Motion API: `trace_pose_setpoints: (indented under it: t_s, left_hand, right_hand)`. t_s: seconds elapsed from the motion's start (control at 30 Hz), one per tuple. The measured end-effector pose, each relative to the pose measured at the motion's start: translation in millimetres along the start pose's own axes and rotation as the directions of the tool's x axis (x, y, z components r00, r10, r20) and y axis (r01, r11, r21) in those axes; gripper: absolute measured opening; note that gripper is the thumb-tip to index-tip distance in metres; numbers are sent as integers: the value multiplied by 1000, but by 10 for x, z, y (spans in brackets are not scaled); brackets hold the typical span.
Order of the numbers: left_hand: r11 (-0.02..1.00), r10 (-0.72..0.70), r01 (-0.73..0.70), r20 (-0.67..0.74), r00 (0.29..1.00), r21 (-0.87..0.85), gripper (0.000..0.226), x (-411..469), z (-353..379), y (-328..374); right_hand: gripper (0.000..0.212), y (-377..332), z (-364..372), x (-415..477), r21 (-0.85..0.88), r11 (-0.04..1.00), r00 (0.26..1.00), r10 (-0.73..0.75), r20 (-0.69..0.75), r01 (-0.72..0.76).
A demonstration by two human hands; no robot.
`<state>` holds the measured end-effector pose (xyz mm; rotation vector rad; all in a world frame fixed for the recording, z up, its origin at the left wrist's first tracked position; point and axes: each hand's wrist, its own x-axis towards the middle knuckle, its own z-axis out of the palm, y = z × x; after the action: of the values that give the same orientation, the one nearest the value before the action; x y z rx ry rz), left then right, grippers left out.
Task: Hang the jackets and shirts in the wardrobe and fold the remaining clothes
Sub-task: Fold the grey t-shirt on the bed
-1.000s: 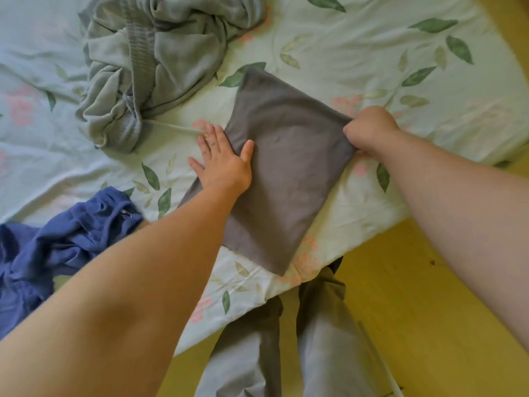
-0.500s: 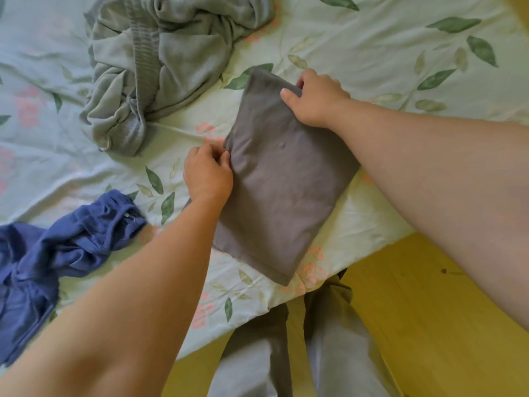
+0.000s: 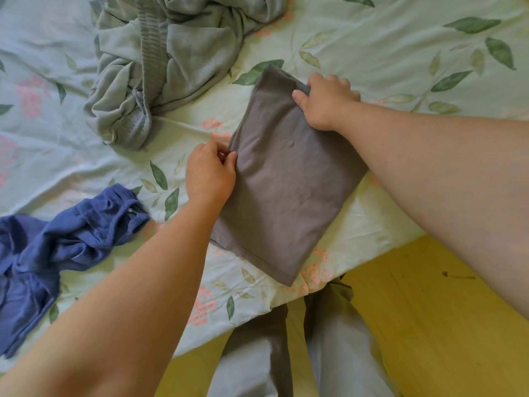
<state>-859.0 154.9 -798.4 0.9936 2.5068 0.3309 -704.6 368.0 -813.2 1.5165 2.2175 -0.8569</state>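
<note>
**Grey cloth** (image 3: pixel 283 190): folded to a flat oblong and lying on the bed (image 3: pixel 400 81). It sits between the two grips, set aslant. Its near corner reaches almost to the bed's edge. The top surface is smooth apart from a few light creases near the left grip. A stitched hem runs along the near end.

**Left grip** (image 3: pixel 210 173): placed at the cloth's left edge, toward the far half. The fingers are curled and the thumb lies on top of the fabric. The grip pinches the edge between thumb and fingers. How far the fingertips reach under the fold cannot be told. The forearm runs back toward the camera, crossing the cloth's near-left corner.

**Right grip** (image 3: pixel 326 101): placed at the cloth's far right corner. The thumb lies flat on the top surface and points toward the left grip. The fingers are curled over the far edge, knuckles up. The grip holds that corner. The forearm crosses the cloth's right edge.

**Other items**
- Pale heap (image 3: pixel 171 61): a crumpled grey-green garment with a ribbed band. It lies on the bed beyond the left grip and to its left, apart from the cloth.
- Blue garment (image 3: pixel 57 247): crumpled and unfolded, on the bed left of the left grip and nearer the camera, beside the left forearm.
- Floor (image 3: pixel 415 310): yellow, showing beneath the right forearm.
- Legs (image 3: pixel 329 353): the person's, in grey trousers, nearer the camera than both grips and standing at the bed's edge.
</note>
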Motion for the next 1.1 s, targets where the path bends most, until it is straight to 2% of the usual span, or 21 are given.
trace_pose_setpoints:
  t_s: [0.2, 0.3, 0.4, 0.43, 0.47, 0.53, 0.6, 0.63, 0.7, 0.8, 0.9, 1.03, 1.1]
  left_hand:
    - [997, 46, -47, 14, 999, 64, 12, 36, -10, 21]
    - [994, -106, 106, -35, 994, 5, 13, 78, -28, 22]
    - [953, -304, 301, -123, 945, -41, 11, 73, -49, 74]
    - [957, -286, 289, -193, 939, -13, 11, 37, -35, 130]
    - [975, -205, 220, -266, 942, 26, 13, -26, 8, 206]
    - [994, 36, -4, -306, 951, 107, 33, -249, 152, 410]
    - [969, 210, -182, -166, 964, 169, 65, -539, 365, 609]
    - [958, 225, -206, -77, 971, 202, 82, -665, 472, 669]
    - [959, 113, -127, 68, 991, 254, 111, -783, 628, 675]
    - [962, -62, 15, 165, 984, 271, 138, -715, 718, 587]
    - [961, -91, 27, 221, 971, 277, 149, -624, 726, 568]
    - [965, -86, 19, 246, 965, 263, 150, -631, 689, 596]
    - [971, -63, 11, 214, 975, 240, 149, -664, 649, 574]
  right_hand:
    - [49, 15, -22, 21, 14, 1000, 999, -23, 24, 22]
    - [41, 27, -11, 21, 23, 999, 999, -47, -2, 47]
    - [34, 47, 4, 22, 26, 997, 997, -68, -37, 69]
    - [33, 51, 7, 23, 25, 997, 996, -74, -42, 75]
    - [32, 50, 11, 22, 23, 996, 996, -80, -47, 81]
    - [30, 41, 16, 15, 18, 996, 995, -86, -59, 88]
    - [30, 42, 7, 10, 17, 996, 993, -90, -71, 91]
    - [30, 45, 4, 7, 17, 995, 993, -92, -74, 94]
    - [31, 42, -6, 4, 22, 995, 992, -100, -72, 101]
    - [30, 37, -36, -26, 33, 991, 990, -129, -52, 131]
    - [25, -13, -122, -147, 71, 974, 973, -210, -91, 217]
    - [30, -121, -254, -463, -110, 916, 885, -402, -236, 387]
    - [34, -145, -295, -599, -180, 876, 833, -481, -273, 447]
